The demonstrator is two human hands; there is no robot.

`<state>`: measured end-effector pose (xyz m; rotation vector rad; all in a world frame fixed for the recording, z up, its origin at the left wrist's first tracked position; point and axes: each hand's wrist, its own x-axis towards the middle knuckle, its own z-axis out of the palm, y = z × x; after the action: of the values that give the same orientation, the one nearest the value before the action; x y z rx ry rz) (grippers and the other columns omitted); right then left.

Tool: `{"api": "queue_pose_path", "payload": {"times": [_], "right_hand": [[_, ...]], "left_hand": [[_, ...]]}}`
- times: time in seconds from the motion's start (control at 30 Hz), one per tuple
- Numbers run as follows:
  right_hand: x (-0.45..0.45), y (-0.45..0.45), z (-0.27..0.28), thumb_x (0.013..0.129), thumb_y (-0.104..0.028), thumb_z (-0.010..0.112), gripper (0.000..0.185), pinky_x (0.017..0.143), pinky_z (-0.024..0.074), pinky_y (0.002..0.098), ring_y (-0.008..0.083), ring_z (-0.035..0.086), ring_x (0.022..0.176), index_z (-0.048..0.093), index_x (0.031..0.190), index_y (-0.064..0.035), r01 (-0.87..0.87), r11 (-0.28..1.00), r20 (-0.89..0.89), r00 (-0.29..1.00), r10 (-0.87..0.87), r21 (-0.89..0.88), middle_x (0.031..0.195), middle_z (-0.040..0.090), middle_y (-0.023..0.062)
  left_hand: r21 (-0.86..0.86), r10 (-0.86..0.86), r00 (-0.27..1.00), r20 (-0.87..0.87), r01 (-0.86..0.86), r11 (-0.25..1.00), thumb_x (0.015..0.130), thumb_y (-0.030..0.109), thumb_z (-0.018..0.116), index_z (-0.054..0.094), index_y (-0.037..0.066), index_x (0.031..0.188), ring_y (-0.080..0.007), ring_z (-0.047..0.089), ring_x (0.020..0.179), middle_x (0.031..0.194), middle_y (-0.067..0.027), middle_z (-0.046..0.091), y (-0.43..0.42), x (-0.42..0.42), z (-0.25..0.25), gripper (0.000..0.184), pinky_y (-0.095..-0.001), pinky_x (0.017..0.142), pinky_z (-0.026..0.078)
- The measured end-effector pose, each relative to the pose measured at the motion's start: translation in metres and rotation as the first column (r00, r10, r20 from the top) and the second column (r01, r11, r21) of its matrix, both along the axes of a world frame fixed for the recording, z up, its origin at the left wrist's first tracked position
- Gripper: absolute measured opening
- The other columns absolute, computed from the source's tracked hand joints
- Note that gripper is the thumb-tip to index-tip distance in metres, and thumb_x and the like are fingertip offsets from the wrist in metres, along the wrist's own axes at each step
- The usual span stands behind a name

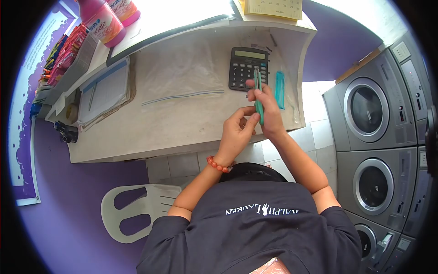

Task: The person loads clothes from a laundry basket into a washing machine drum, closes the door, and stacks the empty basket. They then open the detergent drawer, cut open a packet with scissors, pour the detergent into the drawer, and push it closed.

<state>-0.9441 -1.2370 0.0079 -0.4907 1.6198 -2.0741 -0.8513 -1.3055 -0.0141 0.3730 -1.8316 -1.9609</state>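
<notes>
A thin green item (260, 112), seen nearly edge-on with pale, narrow strips at its far end, stands between my hands; I cannot make out its kind. My right hand (269, 109) is closed around its upper part, thumb on top. Lower down, my left hand (239, 128) is pinched, thumb and forefinger at the item's near edge. Just beyond them a black calculator (248, 64) lies on the desk, partly covered by the item and my right fingers. A slim teal packet (279, 90) lies to the right.
A clear zip bag (182, 77) lies flat on the desk (173, 123). Stacked papers (102, 93) with a pen are at left. Pink bottles (102, 27) and a calendar (273, 8) stand on the upper ledge. A white chair (137, 208) is lower left; front-loading machines (367, 109) line the right.
</notes>
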Motion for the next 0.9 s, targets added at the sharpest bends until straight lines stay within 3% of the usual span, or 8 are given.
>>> {"api": "queue_pose_path", "payload": {"times": [0.1,0.17,0.33,0.43,0.63,0.77,0.83,0.9], "right_hand": [[0.010,-0.002,0.005,0.091,-0.029,0.037,0.037,0.082,0.0374,0.0262,0.0128,0.046,0.093,0.047,0.117,-0.0034,-0.158,0.986,0.065,0.986,0.155,0.054,0.101,0.052,0.0059],[0.010,-0.007,-0.002,0.093,-0.032,0.032,0.039,0.083,0.0376,0.0291,0.0164,0.047,0.094,0.051,0.114,-0.0051,0.059,0.960,-0.745,0.644,0.172,0.273,0.101,0.052,0.0064],[-0.048,0.004,-0.020,0.090,-0.020,0.045,0.027,0.082,0.0402,0.0377,0.0269,0.047,0.098,0.052,0.110,-0.0036,0.296,0.924,-0.670,0.739,-0.062,0.241,0.104,0.051,0.0120],[-0.076,0.012,-0.034,0.080,-0.014,0.056,0.035,0.081,0.0419,0.0397,0.0336,0.049,0.097,0.049,0.113,-0.0029,0.685,0.494,-0.834,0.522,0.178,0.535,0.103,0.050,0.0167],[-0.101,0.015,-0.034,0.071,-0.013,0.061,0.051,0.083,0.0432,0.0428,0.0399,0.052,0.095,0.044,0.117,-0.0002,0.653,0.322,-0.719,0.677,0.158,0.685,0.105,0.049,0.0213],[-0.109,0.028,-0.022,0.072,-0.008,0.056,0.052,0.084,0.0436,0.0380,0.0302,0.055,0.097,0.040,0.121,0.0021,0.562,0.516,-0.666,0.746,0.023,0.647,0.109,0.054,0.0219],[-0.108,0.039,-0.012,0.076,-0.007,0.049,0.048,0.084,0.0433,0.0339,0.0236,0.056,0.093,0.040,0.122,0.0031,0.191,0.970,-0.113,0.978,-0.175,0.149,0.108,0.056,0.0179],[-0.101,0.056,-0.001,0.078,-0.010,0.042,0.047,0.083,0.0434,0.0328,0.0192,0.055,0.089,0.041,0.124,0.0020,0.015,0.962,0.250,0.967,0.056,-0.274,0.110,0.055,0.0143]], "left_hand": [[0.110,-0.079,0.997,-0.014,0.080,0.991,0.082,0.011,0.061,0.053,-0.003,0.103,-0.0034,0.047,0.053,0.072,-0.0010,0.058,-0.005,0.004,-0.017,0.027,-0.0179,0.048,0.036],[0.114,-0.119,0.993,-0.002,0.118,0.986,0.083,0.011,0.060,0.052,-0.004,0.103,-0.0030,0.047,0.053,0.073,-0.0012,0.059,-0.010,0.009,-0.021,0.026,-0.0175,0.047,0.035],[0.335,-0.173,0.983,0.063,0.143,0.931,0.083,0.008,0.058,0.050,0.000,0.101,-0.0041,0.049,0.054,0.086,-0.0050,0.061,-0.013,0.023,0.004,0.021,-0.0169,0.045,0.038],[0.392,-0.180,0.982,0.065,0.141,0.909,0.081,0.007,0.060,0.050,0.004,0.096,-0.0048,0.048,0.050,0.086,-0.0075,0.062,-0.015,0.029,0.003,0.018,-0.0169,0.042,0.036],[0.468,-0.224,0.973,0.049,0.176,0.866,0.080,0.013,0.063,0.050,0.006,0.096,-0.0063,0.047,0.051,0.081,-0.0071,0.060,-0.012,0.030,-0.016,0.022,-0.0174,0.044,0.036],[0.512,-0.310,0.948,-0.076,0.304,0.803,0.083,0.028,0.062,0.050,0.005,0.102,-0.0078,0.047,0.053,0.081,-0.0071,0.059,-0.009,0.028,-0.016,0.032,-0.0188,0.047,0.037],[0.549,-0.355,0.916,-0.186,0.396,0.736,0.084,0.039,0.057,0.048,0.004,0.109,-0.0105,0.054,0.065,0.090,-0.0089,0.060,-0.006,0.026,-0.009,0.044,-0.0214,0.054,0.042],[0.537,-0.382,0.906,-0.181,0.417,0.733,0.083,0.045,0.055,0.047,0.004,0.112,-0.0125,0.054,0.065,0.092,-0.0100,0.059,0.002,0.023,-0.007,0.051,-0.0238,0.057,0.043]]}}
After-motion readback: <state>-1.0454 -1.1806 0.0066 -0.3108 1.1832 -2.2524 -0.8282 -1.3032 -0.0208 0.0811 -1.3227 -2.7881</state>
